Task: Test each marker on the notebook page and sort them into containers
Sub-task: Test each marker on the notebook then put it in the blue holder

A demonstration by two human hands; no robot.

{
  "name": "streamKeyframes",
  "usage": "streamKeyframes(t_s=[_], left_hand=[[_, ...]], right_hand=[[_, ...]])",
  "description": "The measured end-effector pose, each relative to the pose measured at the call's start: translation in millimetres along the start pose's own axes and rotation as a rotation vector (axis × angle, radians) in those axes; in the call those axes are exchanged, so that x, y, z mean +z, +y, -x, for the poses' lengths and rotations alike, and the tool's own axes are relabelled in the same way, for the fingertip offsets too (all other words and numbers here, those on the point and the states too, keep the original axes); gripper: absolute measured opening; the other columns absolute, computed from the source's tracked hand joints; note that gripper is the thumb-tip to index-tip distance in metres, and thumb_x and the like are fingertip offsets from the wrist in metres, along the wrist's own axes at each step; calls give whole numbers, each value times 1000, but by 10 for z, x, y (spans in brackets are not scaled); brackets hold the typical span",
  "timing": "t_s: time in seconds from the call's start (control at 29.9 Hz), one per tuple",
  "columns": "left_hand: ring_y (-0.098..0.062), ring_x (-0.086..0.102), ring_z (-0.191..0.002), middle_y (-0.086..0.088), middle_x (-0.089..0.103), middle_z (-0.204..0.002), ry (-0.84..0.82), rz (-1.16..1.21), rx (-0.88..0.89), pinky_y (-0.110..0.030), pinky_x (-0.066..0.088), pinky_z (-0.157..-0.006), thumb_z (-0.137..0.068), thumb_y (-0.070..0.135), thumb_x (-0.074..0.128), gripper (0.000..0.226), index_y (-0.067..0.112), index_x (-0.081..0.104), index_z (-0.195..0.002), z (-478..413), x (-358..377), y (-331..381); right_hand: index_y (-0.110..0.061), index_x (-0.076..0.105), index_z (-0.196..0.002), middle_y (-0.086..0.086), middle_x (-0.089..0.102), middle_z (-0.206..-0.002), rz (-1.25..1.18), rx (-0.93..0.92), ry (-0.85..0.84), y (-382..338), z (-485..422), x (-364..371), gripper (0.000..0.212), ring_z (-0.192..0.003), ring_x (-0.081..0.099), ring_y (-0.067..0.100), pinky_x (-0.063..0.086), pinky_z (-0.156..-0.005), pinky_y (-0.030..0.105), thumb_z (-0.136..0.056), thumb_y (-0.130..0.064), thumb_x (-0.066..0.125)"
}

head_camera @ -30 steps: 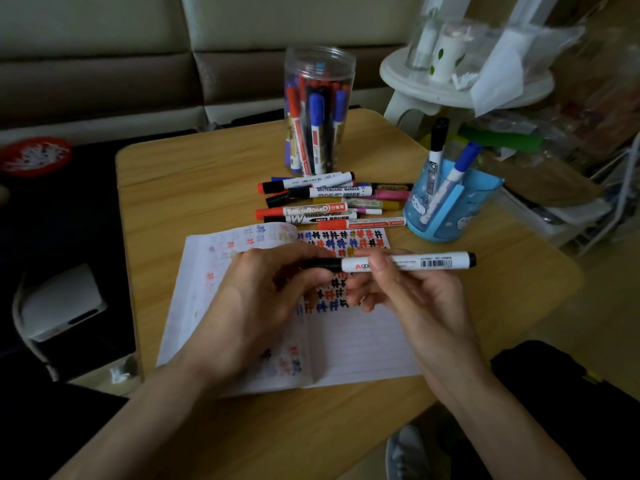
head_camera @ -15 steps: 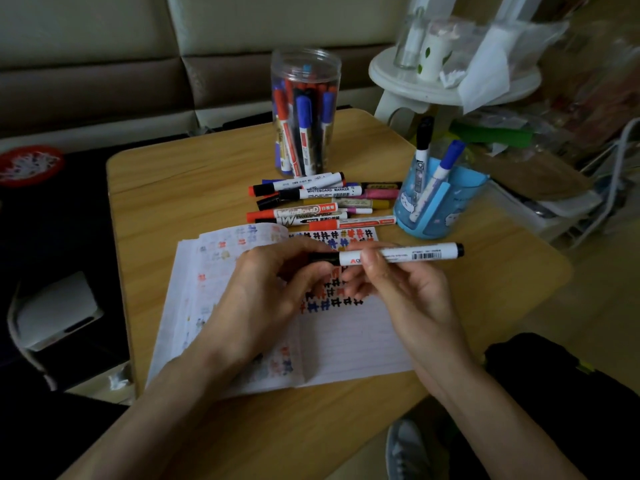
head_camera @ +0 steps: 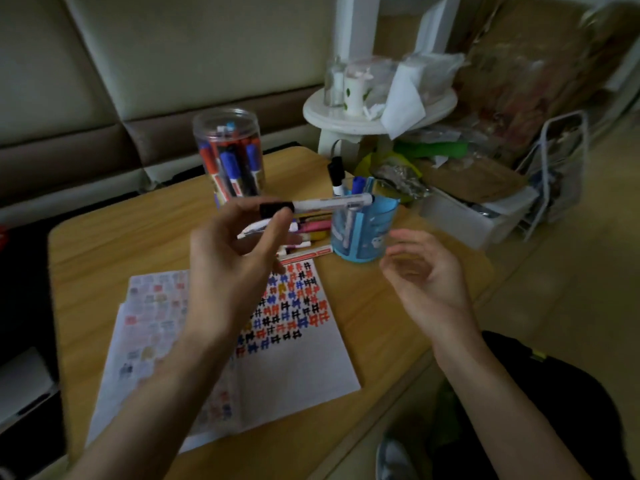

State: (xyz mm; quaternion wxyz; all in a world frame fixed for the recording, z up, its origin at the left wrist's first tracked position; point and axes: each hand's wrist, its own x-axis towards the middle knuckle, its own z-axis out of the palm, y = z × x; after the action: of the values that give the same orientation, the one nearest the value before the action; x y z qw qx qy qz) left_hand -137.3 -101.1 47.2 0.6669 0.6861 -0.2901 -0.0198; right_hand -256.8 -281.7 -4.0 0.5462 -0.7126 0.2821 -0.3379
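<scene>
We cannot read any brand: the print on the marker point(head_camera: 332, 203) barrel is blurred. The open notebook point(head_camera: 304, 368) shows rows of hash-shaped test marks in black, red, blue and orange on its right page.

The clear jar point(head_camera: 242, 121) at the far side of the table point(head_camera: 104, 244) holds red, blue and black markers standing upright. The blue cup point(head_camera: 367, 244) to its right holds a black-capped pen point(head_camera: 336, 173) and a blue-capped pen point(head_camera: 358, 184). Loose markers point(head_camera: 311, 226) lie between the two containers and the notebook.

Our hands are apart. The left hand point(head_camera: 232, 268) is raised above the notebook and pinches the marker by its black end. The white barrel lies level, pointing right over the cup's rim. The right hand point(head_camera: 429, 278) hangs beside the cup, its fingers relaxed and holding nothing.
</scene>
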Motion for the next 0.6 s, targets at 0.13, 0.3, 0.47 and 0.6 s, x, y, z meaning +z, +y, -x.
streamKeyframes(t_s=[0.13,0.3,0.47,0.6], left_hand=[[-4,74,-82,7,71,-107,-24,-68,151,-17,57,-64,-99,16,62,18,14,63,-116,-198,355,224],[-2,70,-85,24,65,-106,-35,-295,320,-26,61,-74,-102,23,59,27,26,59,-128,-459,605,227],[1,67,-90,26,62,-106,-124,-384,311,-14,57,-73,-104,23,54,51,32,41,-152,-587,775,53],[-1,63,-100,14,59,-122,-220,-479,379,-20,59,-82,-102,22,55,54,29,41,-154,-661,859,-116]], right_hand=[[-36,59,-118,-17,63,-112,158,-49,2,99,-176,-142,53,-102,66,5,53,-83,23,-82,-2,80],[-32,57,-130,-9,60,-128,196,-38,-6,143,-277,-187,56,-111,61,6,55,-92,30,-84,-9,80],[-42,51,-122,-12,58,-131,207,-24,-59,152,-276,-157,53,-114,58,3,55,-95,30,-86,-15,80],[-37,54,-128,-14,56,-132,227,-26,-98,147,-261,-133,50,-118,56,4,55,-98,34,-88,-19,78]])
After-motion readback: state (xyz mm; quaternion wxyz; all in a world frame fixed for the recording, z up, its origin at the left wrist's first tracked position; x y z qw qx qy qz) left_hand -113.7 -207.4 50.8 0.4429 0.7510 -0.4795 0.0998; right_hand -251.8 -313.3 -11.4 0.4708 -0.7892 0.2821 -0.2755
